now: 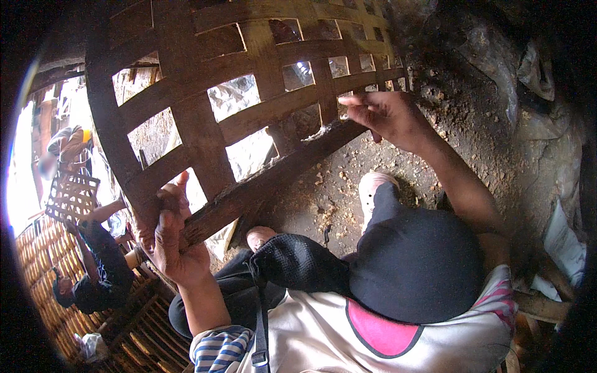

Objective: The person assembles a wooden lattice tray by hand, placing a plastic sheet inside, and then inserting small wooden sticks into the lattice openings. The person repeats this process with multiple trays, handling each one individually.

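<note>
A woven panel of wide, flat bamboo strips (pixel 267 68) stands tilted in front of me, with square gaps between the strips. Along its lower edge runs a thick wooden bar (pixel 273 171). My left hand (pixel 174 239) is closed around the left end of that bar, at the panel's corner, thumb on the near side. By the bar's right end is my right hand (pixel 388 121), its fingers stretched toward the strips and the thumb apart below. I see nothing held in it; whether its fingertips touch the panel is hard to tell.
Crumbs and debris lie on the dirt floor (pixel 336 186) around my feet. At the left, a person (pixel 96 267) in dark clothes sits on bamboo slats (pixel 40 248). Farther back, another person (pixel 71 149) is near a smaller woven panel (pixel 71 196). Plastic sheeting (pixel 566 248) hangs at right.
</note>
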